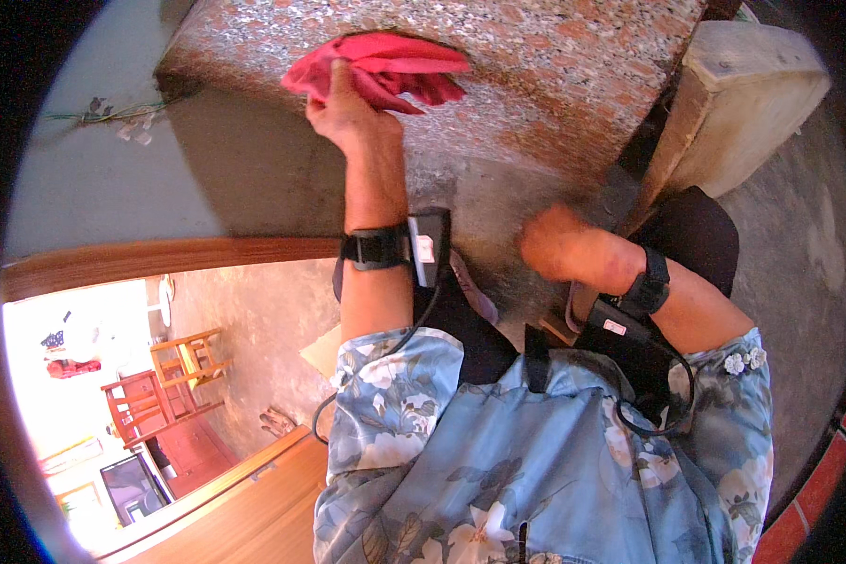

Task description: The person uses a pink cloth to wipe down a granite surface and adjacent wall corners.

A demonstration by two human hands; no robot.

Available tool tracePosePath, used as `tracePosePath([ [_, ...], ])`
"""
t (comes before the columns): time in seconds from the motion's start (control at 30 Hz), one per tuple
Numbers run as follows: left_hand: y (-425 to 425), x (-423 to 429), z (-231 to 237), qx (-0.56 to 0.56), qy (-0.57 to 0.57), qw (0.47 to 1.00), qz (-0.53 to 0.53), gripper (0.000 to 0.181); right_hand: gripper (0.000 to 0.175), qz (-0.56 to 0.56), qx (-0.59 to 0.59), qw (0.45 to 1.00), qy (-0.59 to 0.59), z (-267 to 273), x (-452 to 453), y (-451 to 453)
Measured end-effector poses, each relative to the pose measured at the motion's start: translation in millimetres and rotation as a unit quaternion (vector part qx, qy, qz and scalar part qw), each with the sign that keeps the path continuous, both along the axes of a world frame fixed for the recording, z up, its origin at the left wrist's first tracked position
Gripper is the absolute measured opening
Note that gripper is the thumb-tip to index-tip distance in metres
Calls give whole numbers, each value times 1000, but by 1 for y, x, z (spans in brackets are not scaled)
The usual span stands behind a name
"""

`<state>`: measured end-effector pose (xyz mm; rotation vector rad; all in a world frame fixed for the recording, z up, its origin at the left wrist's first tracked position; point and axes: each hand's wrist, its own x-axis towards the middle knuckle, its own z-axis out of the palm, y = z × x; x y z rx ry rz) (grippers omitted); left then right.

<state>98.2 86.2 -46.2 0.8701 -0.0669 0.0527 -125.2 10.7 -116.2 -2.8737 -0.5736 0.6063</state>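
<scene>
A bunched red cloth (pixel 395 60) is gripped in my left hand (pixel 352 109), thumb on top. The cloth lies against a speckled granite-like surface (pixel 571 77), towards its left part. My right hand (pixel 560 243) is blurred and hangs over the concrete floor, below the granite's near edge. Its fingers are too smeared to make out, and I see no object in it. Both wrists wear black straps, each with a dark device (pixel 430 247) and a cable beside the forearm.
A worn, pale slab-like piece (pixel 761 106) with a brown side leans at the right. Loose wires (pixel 127 113) stick out from the grey wall at the left. Through a wood-framed doorway stand a wooden stool (pixel 190 359) and a reddish chair (pixel 141 405). A wooden door (pixel 254 507) is below.
</scene>
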Motion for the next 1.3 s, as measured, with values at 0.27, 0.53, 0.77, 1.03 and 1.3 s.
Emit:
tracePosePath([
  [0.27,-25,-19,-73,88,-19,985,-147,42,11,-28,38,997,-56,-11,-9,-7],
  [0.53,-43,-80,-51,137,-85,970,-181,74,10,-51,53,996,-42,-16,-6,2],
  [0.77,-14,-11,5,54,-47,997,-41,36,9,-31,3,999,36,-15,-9,-9],
  [1.03,-54,-69,-33,156,-285,946,9,49,16,-69,14,997,-8,-16,-12,-4],
  [1.3,-19,-33,-8,29,-111,980,-160,52,18,-61,7,998,20,-17,-9,-8],
])
